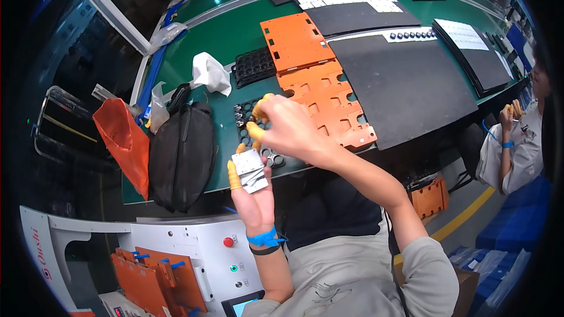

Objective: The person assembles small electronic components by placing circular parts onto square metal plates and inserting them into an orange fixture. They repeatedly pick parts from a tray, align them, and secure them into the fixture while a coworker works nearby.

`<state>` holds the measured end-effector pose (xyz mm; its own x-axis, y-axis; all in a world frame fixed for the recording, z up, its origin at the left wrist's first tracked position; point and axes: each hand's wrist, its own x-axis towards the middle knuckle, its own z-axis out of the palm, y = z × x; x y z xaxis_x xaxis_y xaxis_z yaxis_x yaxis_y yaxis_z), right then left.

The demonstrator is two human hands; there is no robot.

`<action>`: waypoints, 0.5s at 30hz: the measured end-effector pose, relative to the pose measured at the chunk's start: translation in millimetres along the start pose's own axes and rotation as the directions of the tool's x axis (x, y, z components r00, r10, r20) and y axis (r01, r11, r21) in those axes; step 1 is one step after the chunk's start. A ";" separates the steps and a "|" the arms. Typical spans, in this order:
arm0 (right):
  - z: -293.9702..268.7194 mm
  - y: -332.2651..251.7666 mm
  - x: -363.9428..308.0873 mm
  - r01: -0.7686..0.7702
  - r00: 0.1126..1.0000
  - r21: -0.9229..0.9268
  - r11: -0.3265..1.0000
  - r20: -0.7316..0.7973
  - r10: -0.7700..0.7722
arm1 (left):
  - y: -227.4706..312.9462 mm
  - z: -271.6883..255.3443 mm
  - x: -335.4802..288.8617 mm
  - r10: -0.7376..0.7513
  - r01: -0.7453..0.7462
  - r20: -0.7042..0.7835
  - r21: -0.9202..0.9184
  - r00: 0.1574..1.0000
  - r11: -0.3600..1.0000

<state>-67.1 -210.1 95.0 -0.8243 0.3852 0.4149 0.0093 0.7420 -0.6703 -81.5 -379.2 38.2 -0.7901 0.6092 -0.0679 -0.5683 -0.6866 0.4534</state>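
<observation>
My left hand [255,204] is palm up, closed around a few small white plates [250,169] with tiny holes, stacked unevenly. Yellow finger cots cover fingertips of both hands. My right hand [294,128] reaches over a black tray [242,134] with round pockets. Its thumb and forefinger are bent together in a pinch just above the tray; anything between them is too small to name. Shiny round parts [239,113] sit at the tray's left edge. Several metal rings [274,158] lie by the tray's near end, partly behind my left hand.
Right of the tray lies an orange fixture [326,91] with its orange cover [296,41] folded back. Beyond are another black tray [254,66], white bag [211,73], black bag [183,155] and black mats [399,82]. A co-worker's hands [512,111] are at far right.
</observation>
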 end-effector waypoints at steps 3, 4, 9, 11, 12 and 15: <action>-33.8 -0.4 -27.9 0.144 0.989 0.217 0.965 0.006 -0.149 | -16.3 36.5 2.4 0.051 -0.040 -0.164 0.073 0.985 0.997; -42.9 -0.6 -35.9 0.135 0.990 0.246 0.960 0.011 -0.142 | -21.2 41.2 4.2 0.034 -0.022 -0.143 0.084 0.989 0.996; -79.2 3.8 -57.9 0.119 0.989 0.268 0.956 0.053 -0.138 | -45.1 49.9 10.6 -0.103 0.103 -0.007 0.131 0.995 0.986; -85.8 12.0 -60.9 0.155 0.985 0.191 0.969 0.041 -0.165 | -51.5 48.8 10.0 -0.155 0.149 0.034 0.146 0.987 0.978; -89.6 15.1 -61.7 0.132 0.987 0.178 0.975 0.068 -0.145 | -55.2 48.2 9.4 -0.177 0.168 0.049 0.155 0.983 0.973; -95.9 21.2 -66.0 0.021 0.991 0.207 0.978 0.121 -0.047 | -67.2 45.2 15.1 -0.207 0.193 0.084 0.151 0.975 0.969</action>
<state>41.8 -167.2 112.4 -0.8865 0.2804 0.3680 -0.1254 0.6200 -0.7745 -44.9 -305.9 46.9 -0.6331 0.7694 -0.0855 -0.6689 -0.4881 0.5606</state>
